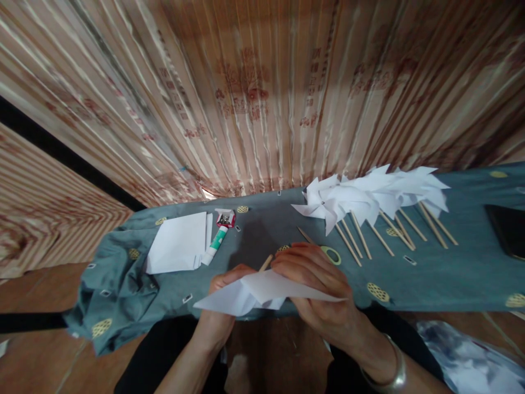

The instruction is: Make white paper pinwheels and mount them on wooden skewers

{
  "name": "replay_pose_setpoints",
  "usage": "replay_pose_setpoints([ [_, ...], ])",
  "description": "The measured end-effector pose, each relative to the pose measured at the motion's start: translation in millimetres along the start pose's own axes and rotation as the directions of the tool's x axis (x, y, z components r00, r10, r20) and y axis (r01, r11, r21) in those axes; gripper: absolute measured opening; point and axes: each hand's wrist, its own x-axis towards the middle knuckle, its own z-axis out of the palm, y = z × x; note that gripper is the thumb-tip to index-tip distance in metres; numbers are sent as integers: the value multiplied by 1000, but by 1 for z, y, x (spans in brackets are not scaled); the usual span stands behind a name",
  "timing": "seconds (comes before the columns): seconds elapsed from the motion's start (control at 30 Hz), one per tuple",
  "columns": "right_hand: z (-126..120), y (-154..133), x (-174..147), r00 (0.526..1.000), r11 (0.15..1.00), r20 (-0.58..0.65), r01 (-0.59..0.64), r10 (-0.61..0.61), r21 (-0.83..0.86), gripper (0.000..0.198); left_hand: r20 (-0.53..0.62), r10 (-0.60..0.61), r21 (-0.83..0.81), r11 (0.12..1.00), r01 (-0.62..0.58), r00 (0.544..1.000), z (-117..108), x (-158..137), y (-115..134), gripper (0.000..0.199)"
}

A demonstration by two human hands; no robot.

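Observation:
A folded white paper pinwheel [273, 287] is held between my two hands, low in the head view. My left hand [217, 328] is closed on its left side, with the fingers partly behind the paper. On the right, my right hand [324, 279] curls its fingers over the pinwheel's other side. A wooden stick [266, 263] pokes out beyond the paper, between the hands; its other end is hidden. Just past my right hand lie scissors with a pale green handle [331, 255], partly covered by the hand.
Finished pinwheels [361, 197] on sticks lie in a row at the right of the cloth-covered table [410, 284]. To the left are a paper stack [178, 243], a glue stick [215, 245] and a small red box [225, 218] of metal bits. A dark flat object [506, 230] sits far right.

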Motion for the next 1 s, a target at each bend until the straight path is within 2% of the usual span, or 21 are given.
replay_pose_setpoints([
  [0.1, 1, -1, 1, 1000, 1000, 13, -1, 1, 6, 21, -6, -5, -3, 1000, 5, 1000, -1, -2, -1, 23],
  [0.2, 1, -2, 2, 1000, 1000, 17, -18, 18, 19, 21, -12, -5, 8, 1000, 5, 1000, -2, -1, -1, 25],
  [0.3, 2, -3, 1, 1000, 999, 12, -15, 15, 32, 20, -114, -26, 20, 999, 29, 993, -4, 3, 0, 27],
  [0.4, 4, -2, 0, 1000, 998, 27, -8, 7, 57, 19, -208, -66, -48, 997, 57, 976, -5, 7, 4, 35],
  [0.5, 6, 1, 1, 1000, 996, 24, 0, -2, 86, 20, -185, -26, -92, 996, 9, 982, -3, 8, 11, 30],
  [0.63, 9, 1, 9, 1000, 995, -9, 11, -10, 103, 16, -153, 48, -64, 996, -59, 987, 0, 5, 19, 21],
  [0.8, 10, -4, 12, 1000, 993, -10, 18, -16, 119, 19, -31, 85, -15, 996, -86, 996, -3, -1, 15, 14],
  [1.0, 11, -5, 8, 1000, 989, -4, 13, -13, 145, 26, -13, 87, -12, 996, -87, 996, -3, -3, 12, 21],
])
